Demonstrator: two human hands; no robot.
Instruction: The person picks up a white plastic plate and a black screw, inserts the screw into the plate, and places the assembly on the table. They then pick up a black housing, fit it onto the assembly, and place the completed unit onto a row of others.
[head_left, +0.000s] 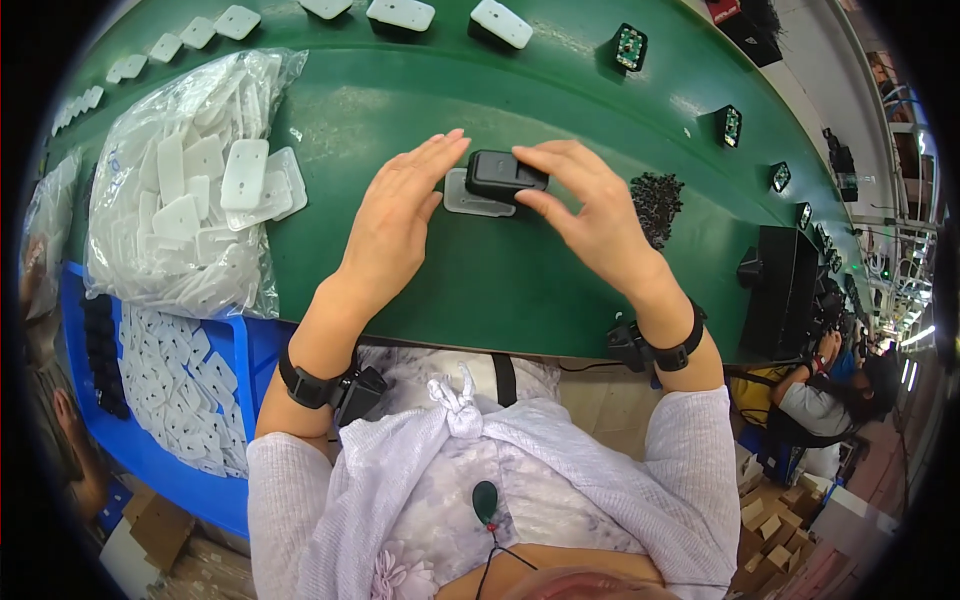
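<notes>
Pendant [485, 502], then case [497, 176] in right hand [592, 200]

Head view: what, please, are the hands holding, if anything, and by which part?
The right hand holds the black housing by its long sides near the right end; the left hand holds nothing.

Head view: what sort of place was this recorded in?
Probably a factory assembly workshop: black casings with exposed circuit boards stand spaced along the green bench, a clear bag bulges with white plates, and a blue bin holds many small white pieces.
</notes>
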